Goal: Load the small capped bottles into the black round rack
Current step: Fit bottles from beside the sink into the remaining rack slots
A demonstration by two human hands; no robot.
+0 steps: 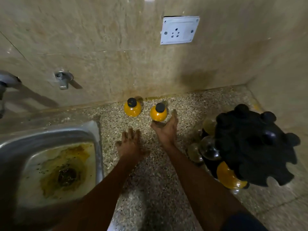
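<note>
Gripping one small bottle (pixel 158 115) from below and behind, the right hand (pixel 166 129) has fingers curled round its round orange belly, which leaves the dark cap clear — probably so the neck can slide into a slot of the black rack (pixel 255 145). Can't tell whether the bottle's base is on the counter (pixel 150 172) or just off it. Left hand (pixel 129 144) holds nothing: fingers spread and fairly straight, low over or on the counter just left of the right wrist, likely bracing or waiting. A second bottle (pixel 132 107), same orange fill and dark cap, stands upright just beyond the left hand, near the wall (pixel 100 39). Rack sits well right of the right hand; one orange bottle (pixel 228 177) plus several clear-looking ones hang under its rim, caps poking up through the notched top. Sink (pixel 50 155) lies left of the left hand.
</note>
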